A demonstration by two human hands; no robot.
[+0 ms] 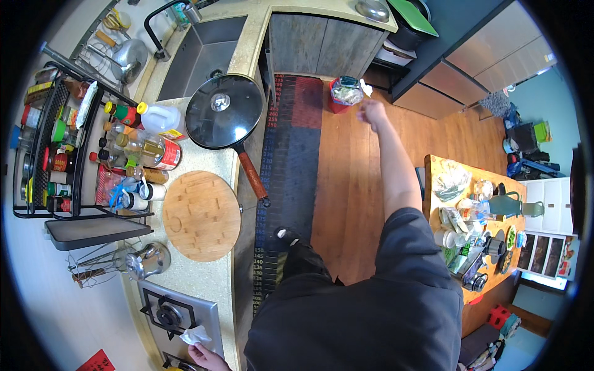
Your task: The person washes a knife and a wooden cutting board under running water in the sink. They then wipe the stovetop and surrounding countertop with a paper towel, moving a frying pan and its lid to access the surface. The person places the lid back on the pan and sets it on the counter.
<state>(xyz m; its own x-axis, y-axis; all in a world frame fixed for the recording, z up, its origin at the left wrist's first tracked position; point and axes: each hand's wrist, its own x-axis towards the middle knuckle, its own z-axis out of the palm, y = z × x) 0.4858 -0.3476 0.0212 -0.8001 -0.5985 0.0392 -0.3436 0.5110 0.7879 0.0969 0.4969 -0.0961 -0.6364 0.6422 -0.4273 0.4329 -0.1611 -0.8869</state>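
Note:
My right hand [372,114] is stretched out over the wooden floor, beside a red trash bin [340,105] lined with a bag and filled with waste. Just past my fingers a crumpled white tissue [366,87] shows at the bin's right side; whether it is in the air or on the rim I cannot tell. My right fingers look loosely bent, with nothing seen in them. At the bottom left, my left hand [207,357] holds a white paper tissue [196,336] over the gas stove [209,310], close to a black burner grate [170,314].
A lidded frying pan [224,118] stands by the sink [204,55], its handle jutting over the counter edge. A round wooden board [202,215], bottles and a spice rack [83,153] line the counter. At right stands a cluttered wooden table [434,181]. A long mat [297,185] covers part of the floor.

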